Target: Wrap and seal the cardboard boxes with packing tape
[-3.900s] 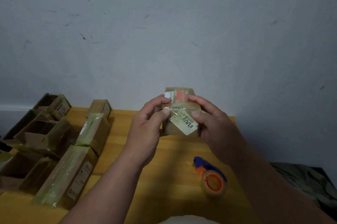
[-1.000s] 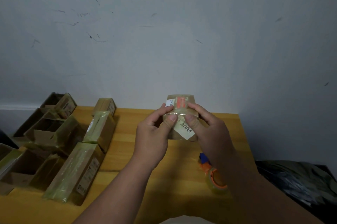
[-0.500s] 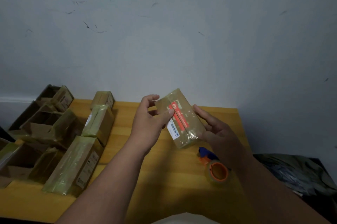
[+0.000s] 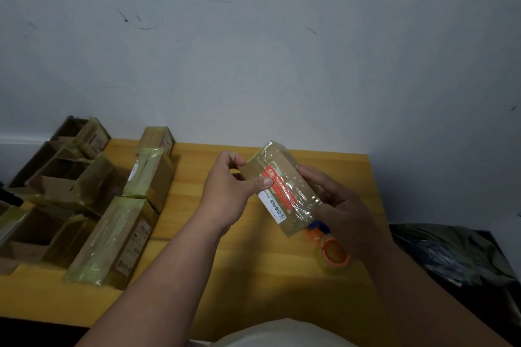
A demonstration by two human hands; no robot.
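A small cardboard box [image 4: 282, 188] wrapped in clear tape, with a red and white label on top, is held tilted above the yellow table [image 4: 253, 276]. My left hand [image 4: 231, 191] grips its left side, thumb pressed on the label. My right hand [image 4: 341, 205] holds its right side and lower end, fingers curled against it. An orange tape dispenser with a roll of clear tape [image 4: 332, 255] lies on the table just below the box, partly hidden by my right wrist.
Several tape-wrapped boxes [image 4: 112, 239] lie in a row along the table's left side, with open cardboard boxes [image 4: 48, 177] beyond them at the left edge. A dark plastic bag [image 4: 456, 256] sits off the table's right side. A grey wall stands behind.
The box has been turned from upright, with its end facing me, to lying tilted with the red label up. My thumbs no longer press together on its end; the view shifted slightly.
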